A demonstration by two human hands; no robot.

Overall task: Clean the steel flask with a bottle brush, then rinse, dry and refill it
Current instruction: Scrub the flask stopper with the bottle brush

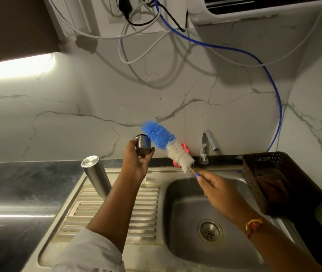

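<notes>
The steel flask (96, 176) stands upside down on the ribbed drainboard (115, 211), left of the sink basin. My left hand (137, 160) holds a small steel cap (142, 144) raised above the drainboard, its open end facing up and away. My right hand (213, 182) grips the thin handle of a bottle brush (168, 145) with blue and white bristles. The brush's blue tip lies right beside the cap's rim, above the sink's back edge.
The steel sink basin (183, 216) with its drain (209, 231) lies below my right hand. A chrome tap (207, 146) stands behind it. A dark perforated basket (277, 181) sits at the sink's right. A pink object (184, 147) shows behind the brush. A dark counter (19, 185) stretches left.
</notes>
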